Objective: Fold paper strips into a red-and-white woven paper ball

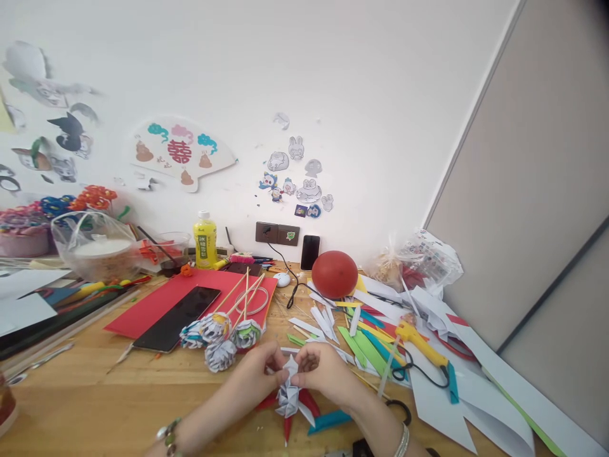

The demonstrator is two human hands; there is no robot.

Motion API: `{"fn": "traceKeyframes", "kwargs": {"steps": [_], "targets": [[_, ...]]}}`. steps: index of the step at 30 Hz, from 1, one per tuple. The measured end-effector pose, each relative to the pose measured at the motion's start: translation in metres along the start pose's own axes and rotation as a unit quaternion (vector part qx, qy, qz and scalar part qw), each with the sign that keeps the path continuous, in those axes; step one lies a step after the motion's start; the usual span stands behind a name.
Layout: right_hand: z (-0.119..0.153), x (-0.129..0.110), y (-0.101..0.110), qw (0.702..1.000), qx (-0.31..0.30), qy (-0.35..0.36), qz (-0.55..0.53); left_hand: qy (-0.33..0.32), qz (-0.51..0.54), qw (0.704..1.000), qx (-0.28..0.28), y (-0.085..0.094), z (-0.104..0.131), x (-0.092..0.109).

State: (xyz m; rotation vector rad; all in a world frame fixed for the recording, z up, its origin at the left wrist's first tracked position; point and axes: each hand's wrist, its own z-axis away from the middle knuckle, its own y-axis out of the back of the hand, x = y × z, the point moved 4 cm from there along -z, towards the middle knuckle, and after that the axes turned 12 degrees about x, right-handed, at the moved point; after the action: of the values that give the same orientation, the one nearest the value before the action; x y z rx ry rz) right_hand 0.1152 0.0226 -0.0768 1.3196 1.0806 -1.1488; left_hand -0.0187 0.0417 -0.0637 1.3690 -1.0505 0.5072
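paper flower (289, 395): I see it pinched btwn both hands, low centre over surface (95, 400).
left hand (259, 371): fingers closed on its left side.
right hand (323, 371): fingers closed on its right, equally near.

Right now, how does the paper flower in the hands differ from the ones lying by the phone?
The held paper flower has no stick; the finished flowers sit on wooden sticks. It is pinched between left hand and right hand; those lie on the table. Both are folded from printed whitish paper.
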Motion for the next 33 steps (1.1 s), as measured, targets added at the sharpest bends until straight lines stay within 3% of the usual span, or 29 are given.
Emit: {"fn": "traceKeyframes", "kwargs": {"steps": [4, 11, 13, 16, 18, 22, 25, 26, 29, 33], "targets": [[-0.001, 0.002, -0.001, 1.000, -0.004, -0.004, 0.005, 0.017, -0.004, 1.000, -0.023, -0.001, 0.001, 0.000], [0.005, -0.006, -0.004, 0.996, 0.033, 0.037, 0.074, 0.016, -0.030, 0.999, 0.004, -0.004, 0.002, -0.002], [0.009, -0.010, -0.004, 0.985, 0.052, 0.095, 0.133, 0.008, -0.038, 0.999, 0.012, -0.003, 0.003, 0.000], [0.015, -0.016, -0.005, 0.943, 0.052, 0.218, 0.244, -0.017, -0.050, 0.998, 0.016, -0.002, 0.004, 0.006], [0.018, -0.017, -0.005, 0.926, 0.041, 0.253, 0.277, -0.031, -0.057, 0.998, 0.008, 0.000, 0.005, 0.010], [0.020, -0.021, -0.003, 0.934, 0.041, 0.253, 0.250, -0.003, 0.037, 0.997, -0.073, 0.008, 0.005, 0.010], [0.018, -0.023, -0.004, 0.947, 0.038, 0.256, 0.189, 0.054, 0.160, 0.970, -0.174, 0.013, 0.006, 0.006], [0.017, -0.023, -0.004, 0.951, 0.042, 0.253, 0.172, 0.061, 0.184, 0.964, -0.182, 0.014, 0.006, 0.004], [0.011, -0.020, -0.002, 0.949, 0.078, 0.258, 0.166, 0.050, 0.208, 0.965, -0.152, 0.012, 0.004, -0.001], [0.007, -0.022, 0.001, 0.923, 0.104, 0.311, 0.200, 0.000, 0.167, 0.983, -0.082, 0.001, -0.002, -0.004]]}}
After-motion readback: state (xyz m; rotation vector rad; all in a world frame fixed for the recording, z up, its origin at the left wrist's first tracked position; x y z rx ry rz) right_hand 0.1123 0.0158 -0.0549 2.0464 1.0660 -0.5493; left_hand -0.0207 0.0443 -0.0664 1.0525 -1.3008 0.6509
